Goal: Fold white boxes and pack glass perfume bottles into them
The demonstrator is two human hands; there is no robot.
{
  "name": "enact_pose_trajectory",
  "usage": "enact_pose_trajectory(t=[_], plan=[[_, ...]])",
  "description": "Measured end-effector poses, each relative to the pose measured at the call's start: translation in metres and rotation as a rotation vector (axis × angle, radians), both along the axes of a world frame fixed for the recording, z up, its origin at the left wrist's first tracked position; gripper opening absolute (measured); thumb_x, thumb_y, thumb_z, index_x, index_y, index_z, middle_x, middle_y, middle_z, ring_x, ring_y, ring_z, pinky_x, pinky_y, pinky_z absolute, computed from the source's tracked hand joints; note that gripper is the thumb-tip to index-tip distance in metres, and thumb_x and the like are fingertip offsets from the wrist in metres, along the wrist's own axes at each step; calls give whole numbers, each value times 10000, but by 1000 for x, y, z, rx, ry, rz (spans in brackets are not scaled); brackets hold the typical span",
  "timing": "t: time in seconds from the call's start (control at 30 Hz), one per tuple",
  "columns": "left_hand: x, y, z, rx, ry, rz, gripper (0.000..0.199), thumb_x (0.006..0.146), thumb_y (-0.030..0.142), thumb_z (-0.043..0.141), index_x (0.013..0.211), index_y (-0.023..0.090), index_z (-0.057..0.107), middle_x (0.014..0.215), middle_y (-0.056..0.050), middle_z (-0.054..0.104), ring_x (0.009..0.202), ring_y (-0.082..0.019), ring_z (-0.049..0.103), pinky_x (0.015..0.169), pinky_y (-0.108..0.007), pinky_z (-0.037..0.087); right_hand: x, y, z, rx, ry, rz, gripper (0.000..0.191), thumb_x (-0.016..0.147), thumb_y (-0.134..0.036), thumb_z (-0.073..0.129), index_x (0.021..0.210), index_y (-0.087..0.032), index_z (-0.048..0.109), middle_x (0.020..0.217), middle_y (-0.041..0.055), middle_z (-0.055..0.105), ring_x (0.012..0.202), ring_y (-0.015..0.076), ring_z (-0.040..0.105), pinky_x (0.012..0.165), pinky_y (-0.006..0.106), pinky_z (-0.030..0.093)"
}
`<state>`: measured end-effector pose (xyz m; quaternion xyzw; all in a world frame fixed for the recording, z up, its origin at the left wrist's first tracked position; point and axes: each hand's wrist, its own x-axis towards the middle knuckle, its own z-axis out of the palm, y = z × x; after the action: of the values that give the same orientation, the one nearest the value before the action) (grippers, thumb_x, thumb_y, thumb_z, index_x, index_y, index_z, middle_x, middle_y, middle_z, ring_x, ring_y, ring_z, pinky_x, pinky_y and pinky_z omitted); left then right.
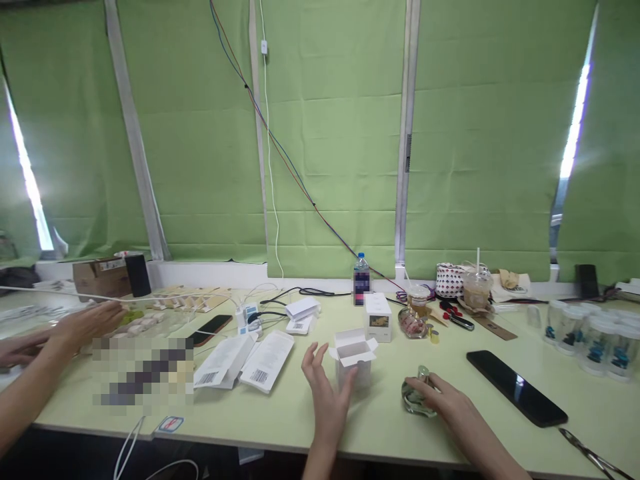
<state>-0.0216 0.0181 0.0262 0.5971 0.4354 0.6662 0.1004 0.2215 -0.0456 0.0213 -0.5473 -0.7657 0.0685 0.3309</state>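
Observation:
A small white cardboard box (356,370) stands upright with its top flaps spread open, near the front of the table. Beside it is my left hand (327,397), fingers raised and apart at its left side, the thumb in front of its face. I cannot tell whether the thumb touches the cardboard. To the right, my right hand (445,395) has its fingers closed on a shiny, green, glass-like object (419,403) at the tabletop. Its exact kind does not show, and my fingers cover part of it.
Behind the box stand a closed white box (378,319) and a bottle (361,280). Flattened white cartons (267,360) lie left. A black phone (517,388), scissors (590,453) and clear jars (597,343) are right. Another person's hand (90,325) works at far left.

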Motion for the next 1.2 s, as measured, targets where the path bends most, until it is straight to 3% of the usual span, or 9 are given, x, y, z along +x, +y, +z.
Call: enact_pose_trajectory(t=[0.17, 0.33, 0.47, 0.57, 0.63, 0.83, 1.03, 1.2], plan=[[-2, 14, 0, -233, 32, -437, 439, 819, 290, 583, 1245, 234, 494, 1266, -84, 533, 1190, -261, 496, 986, -397, 416, 2, 7, -9, 137, 125, -36, 434, 860, -174, 418, 1225, -321, 600, 1062, 52, 654, 969, 207, 649, 804, 264, 523], [20, 2, -11, -251, 107, -572, 413, 813, 157, 517, 1220, 230, 524, 1246, -68, 580, 1132, -230, 540, 947, -350, 447, 4, -1, -1, 329, 297, -206, 362, 915, -354, 453, 1259, -308, 557, 1141, 69, 622, 1023, 230, 619, 878, 326, 513], [38, -11, -16, -174, 198, -647, 540, 730, 15, 453, 1219, 235, 520, 1219, -52, 596, 1161, -212, 525, 1000, -359, 413, 4, -11, 3, 449, 482, -308, 412, 899, -365, 500, 1303, -288, 488, 1284, 83, 539, 1076, 257, 585, 908, 388, 515], [44, -15, -17, -136, 249, -702, 584, 709, -15, 430, 1230, 238, 505, 1212, -49, 597, 1159, -203, 531, 1007, -354, 416, 0, -14, 0, 522, 565, -278, 542, 894, -312, 521, 1400, -288, 330, 1276, 102, 537, 1083, 261, 593, 889, 410, 534], [45, -17, -16, -116, 274, -729, 594, 705, -25, 421, 1232, 240, 500, 1211, -46, 598, 1162, -198, 531, 1014, -350, 416, -3, -15, -2, 534, 508, -188, 564, 900, -254, 510, 1412, -314, 282, 1225, 92, 572, 1059, 245, 615, 879, 403, 544], [41, -18, -18, -69, 285, -744, 623, 705, -53, 405, 1243, 250, 488, 1218, -43, 587, 1159, -192, 529, 1021, -345, 416, -9, -11, -8, 438, 140, 46, 444, 922, -150, 400, 1300, -375, 459, 1224, 54, 589, 1095, 201, 604, 863, 312, 552], [39, -19, -21, 11, 308, -755, 639, 745, -70, 396, 1285, 269, 443, 1232, -48, 564, 1162, -187, 518, 1011, -351, 424, -8, -9, -1, 490, 7, 94, 428, 918, -120, 418, 1292, -309, 503, 1173, 61, 624, 1086, 193, 597, 893, 307, 532], [40, -19, -20, 49, 303, -748, 638, 765, -72, 404, 1279, 305, 447, 1222, -37, 557, 1155, -179, 520, 1000, -333, 427, -13, -12, 12, 442, -38, 128, 416, 918, -112, 418, 1285, -284, 509, 1154, 81, 621, 1087, 195, 593, 894, 299, 525]])
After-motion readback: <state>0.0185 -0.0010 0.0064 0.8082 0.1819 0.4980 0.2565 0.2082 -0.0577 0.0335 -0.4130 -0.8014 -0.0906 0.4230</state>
